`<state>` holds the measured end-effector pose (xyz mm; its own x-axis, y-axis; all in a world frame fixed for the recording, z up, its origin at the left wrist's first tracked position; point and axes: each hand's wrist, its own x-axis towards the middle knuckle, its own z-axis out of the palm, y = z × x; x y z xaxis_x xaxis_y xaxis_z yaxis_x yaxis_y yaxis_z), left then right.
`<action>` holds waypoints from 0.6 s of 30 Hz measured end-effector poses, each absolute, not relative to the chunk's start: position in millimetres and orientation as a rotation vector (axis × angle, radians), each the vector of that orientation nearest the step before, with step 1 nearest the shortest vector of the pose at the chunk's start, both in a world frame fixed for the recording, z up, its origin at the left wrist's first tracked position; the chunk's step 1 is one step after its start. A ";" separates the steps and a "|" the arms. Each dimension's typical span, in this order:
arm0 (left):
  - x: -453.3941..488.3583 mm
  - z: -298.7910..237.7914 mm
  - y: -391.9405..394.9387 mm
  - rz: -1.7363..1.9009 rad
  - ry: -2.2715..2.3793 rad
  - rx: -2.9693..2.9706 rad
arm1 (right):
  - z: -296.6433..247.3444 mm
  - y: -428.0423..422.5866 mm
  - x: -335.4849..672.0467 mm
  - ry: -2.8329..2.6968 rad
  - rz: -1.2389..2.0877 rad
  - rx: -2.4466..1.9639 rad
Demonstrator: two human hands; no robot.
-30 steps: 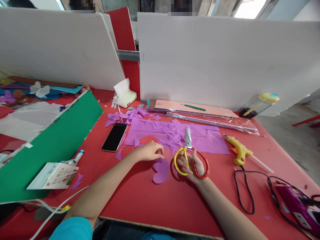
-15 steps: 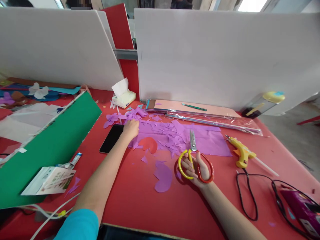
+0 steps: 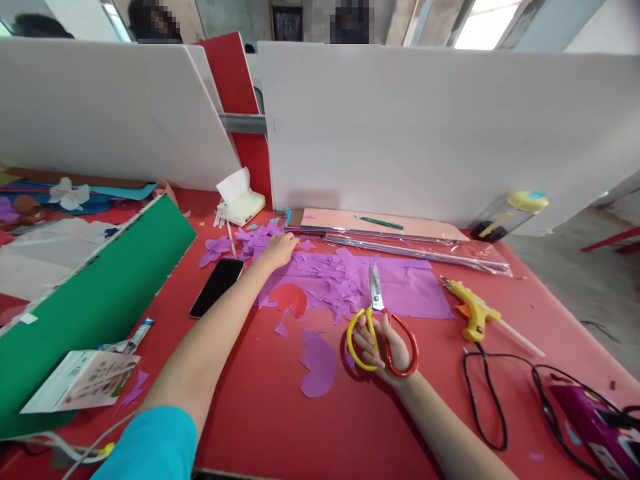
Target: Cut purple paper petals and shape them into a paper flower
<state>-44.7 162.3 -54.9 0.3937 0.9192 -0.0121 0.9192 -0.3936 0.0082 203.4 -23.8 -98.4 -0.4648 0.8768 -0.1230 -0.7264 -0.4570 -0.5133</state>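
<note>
My left hand [image 3: 280, 251] reaches over the far left part of the purple paper scraps [image 3: 327, 268], its fingers curled down onto them. Whatever lies between those fingers is hidden. In my right hand [image 3: 385, 347] is a pair of scissors [image 3: 376, 297] with one yellow and one red handle, blades pointing away and their tips slightly apart. Beneath the scraps lies a purple sheet [image 3: 425, 293]. A red rounded paper piece [image 3: 291, 299] rests at its near edge. Closer to me is a purple heart-like cutout [image 3: 319, 365], flat on the red table [image 3: 280, 427].
A black phone [image 3: 217, 287] lies under my left forearm. To the right are a yellow glue gun [image 3: 473, 310] and its looping cable. A tissue pack [image 3: 243, 208], wrapped sheets [image 3: 420, 250] and a green pen-like tool [image 3: 383, 222] stand before white boards [image 3: 430, 133]. A green board [image 3: 105, 300] leans left.
My left hand has moved right and slightly farther away across the purple scraps. The scissors' blade tips look a little wider apart. The whole view has tilted up slightly.
</note>
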 end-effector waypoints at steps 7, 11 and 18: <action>-40.5 -53.8 192.3 -0.295 1.534 2.464 | -102.0 -23.3 202.9 -0.525 2.022 -0.464; -46.1 -44.8 194.9 -0.388 1.426 2.413 | -98.4 -22.6 200.7 -0.536 2.014 -0.476; -56.9 -27.4 185.7 -0.174 1.460 2.456 | -98.8 -21.1 201.3 -0.530 2.021 -0.466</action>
<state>-56.9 185.7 -27.4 0.4826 0.8416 -0.2426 0.8750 -0.4512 0.1752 201.3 -21.1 -98.8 -0.4662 0.8781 -0.1076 -0.7122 -0.4447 -0.5431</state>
